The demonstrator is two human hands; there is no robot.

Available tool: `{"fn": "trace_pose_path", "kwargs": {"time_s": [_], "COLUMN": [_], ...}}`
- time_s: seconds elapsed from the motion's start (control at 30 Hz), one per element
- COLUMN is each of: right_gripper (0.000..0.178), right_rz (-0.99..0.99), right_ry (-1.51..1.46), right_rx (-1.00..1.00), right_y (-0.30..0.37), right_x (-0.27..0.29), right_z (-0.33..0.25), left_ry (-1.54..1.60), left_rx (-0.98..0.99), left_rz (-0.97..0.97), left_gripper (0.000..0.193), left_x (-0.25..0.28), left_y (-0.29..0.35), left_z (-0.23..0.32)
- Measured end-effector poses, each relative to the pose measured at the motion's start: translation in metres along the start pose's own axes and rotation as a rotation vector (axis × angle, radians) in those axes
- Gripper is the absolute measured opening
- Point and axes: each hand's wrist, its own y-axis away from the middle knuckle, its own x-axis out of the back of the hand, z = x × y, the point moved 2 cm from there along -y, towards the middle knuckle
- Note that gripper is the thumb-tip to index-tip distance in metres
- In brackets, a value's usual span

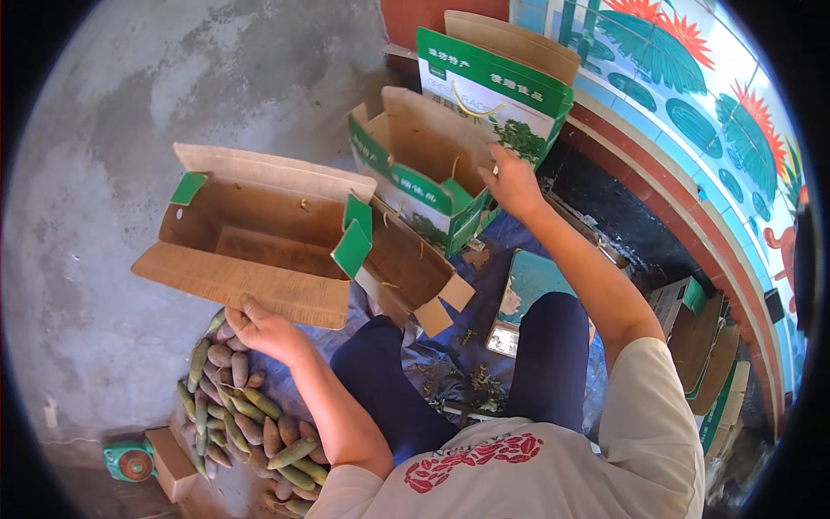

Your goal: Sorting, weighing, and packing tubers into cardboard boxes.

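Observation:
My left hand (264,333) pinches the front flap of an open cardboard box (251,290), its thumb on top of the flap. That box is tilted toward me, bare brown inside, with green corner flaps. My right hand (514,183) is closed at the right edge of a second open box (415,186), green and white outside with a small rope loop. Behind it stands a taller green and white carton (497,91) with a yellow rope handle, close to my right fingertips. Another open brown box (406,259) sits between the first two, partly hidden.
Green radishes and brownish-purple roots (246,415) lie heaped on the floor at lower left. Near them are a green dial scale (130,461) and a small brown box (170,464). A worn blue board (532,281) lies by my knees. Flattened cartons (700,346) lean at right.

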Motion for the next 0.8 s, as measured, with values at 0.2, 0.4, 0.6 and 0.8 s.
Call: {"fn": "trace_pose_path", "kwargs": {"time_s": [0.2, 0.4, 0.6, 0.8], "right_gripper": [0.029, 0.042, 0.056, 0.054], "right_rz": [-0.040, -0.313, -0.350, -0.238], "right_ry": [-0.137, -0.774, -0.787, -0.918], "right_rx": [0.034, -0.030, 0.178, 0.223], "right_y": [0.030, 0.070, 0.107, 0.135], "right_x": [0.043, 0.111, 0.169, 0.239], "right_z": [-0.019, -0.077, -0.092, -0.085], "left_ry": [0.271, 0.293, 0.332, 0.159], "left_rx": [0.179, 0.151, 0.125, 0.144], "left_rz": [-0.030, -0.161, -0.269, -0.302], "left_gripper": [0.026, 0.023, 0.023, 0.033], "left_x": [0.021, 0.033, 0.032, 0.022], "left_y": [0.005, 0.025, 0.061, 0.100], "left_z": [0.066, 0.124, 0.178, 0.235]}}
